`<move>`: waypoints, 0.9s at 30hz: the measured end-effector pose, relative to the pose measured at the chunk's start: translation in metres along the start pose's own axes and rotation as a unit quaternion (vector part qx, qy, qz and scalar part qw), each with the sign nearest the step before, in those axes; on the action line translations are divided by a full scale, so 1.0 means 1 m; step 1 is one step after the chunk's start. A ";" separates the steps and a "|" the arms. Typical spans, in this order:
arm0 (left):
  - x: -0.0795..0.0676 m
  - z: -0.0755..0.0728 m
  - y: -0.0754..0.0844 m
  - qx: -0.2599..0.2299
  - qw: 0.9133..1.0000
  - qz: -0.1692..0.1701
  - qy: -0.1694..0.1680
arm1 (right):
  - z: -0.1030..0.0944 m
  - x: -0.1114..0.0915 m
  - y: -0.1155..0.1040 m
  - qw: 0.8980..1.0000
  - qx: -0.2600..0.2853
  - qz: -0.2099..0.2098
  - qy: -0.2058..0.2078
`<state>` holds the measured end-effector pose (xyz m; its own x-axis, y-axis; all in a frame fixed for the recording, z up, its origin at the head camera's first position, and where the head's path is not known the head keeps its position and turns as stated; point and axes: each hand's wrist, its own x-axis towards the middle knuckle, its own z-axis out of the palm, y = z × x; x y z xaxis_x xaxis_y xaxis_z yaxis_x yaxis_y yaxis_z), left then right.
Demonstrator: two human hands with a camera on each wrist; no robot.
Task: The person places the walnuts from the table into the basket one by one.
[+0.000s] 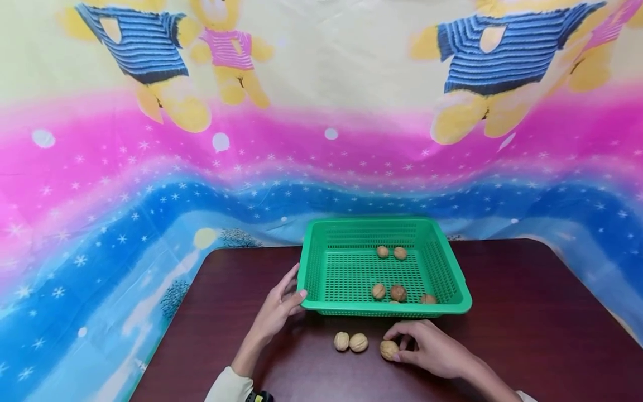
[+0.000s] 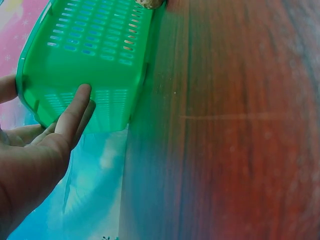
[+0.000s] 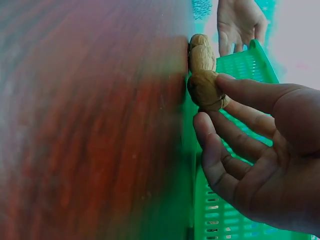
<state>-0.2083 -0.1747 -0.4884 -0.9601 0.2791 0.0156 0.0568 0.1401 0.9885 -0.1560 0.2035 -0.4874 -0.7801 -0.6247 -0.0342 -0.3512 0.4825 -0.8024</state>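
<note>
My right hand point(image 1: 434, 349) pinches a walnut point(image 1: 389, 350) between thumb and fingers, just in front of the green plastic basket point(image 1: 387, 309). The right wrist view shows the thumb on one side of this walnut point(image 3: 205, 91) and fingertips on the other. Two more walnuts, a left one point(image 1: 341, 341) and a right one point(image 1: 359, 342), lie side by side on the table to its left. At the basket's left side, my left hand point(image 1: 273, 310) holds the rim, thumb over the top and fingers along the outer wall point(image 2: 107, 75).
Inside the basket lie several walnuts, among them a darker one point(image 1: 398, 293) near the front and a pair at the back, including this walnut point(image 1: 399, 253). The dark red wooden table point(image 1: 527, 312) meets a printed cloth backdrop point(image 1: 321, 139) behind the basket.
</note>
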 end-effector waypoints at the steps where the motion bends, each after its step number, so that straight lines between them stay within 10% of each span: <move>1: 0.001 0.000 0.000 0.001 1.000 0.000 0.000 | 0.000 -0.001 0.000 1.000 0.000 -0.004 0.002; 27: 0.001 0.000 0.004 -0.013 1.000 -0.001 0.000 | -0.014 -0.013 -0.040 0.990 0.006 -0.124 0.063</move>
<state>-0.2092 -0.1741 -0.4848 -0.9601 0.2795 0.0126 0.0466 0.1154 0.9922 -0.1391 0.2014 -0.4468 -0.7288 -0.6416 0.2392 -0.5346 0.3149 -0.7842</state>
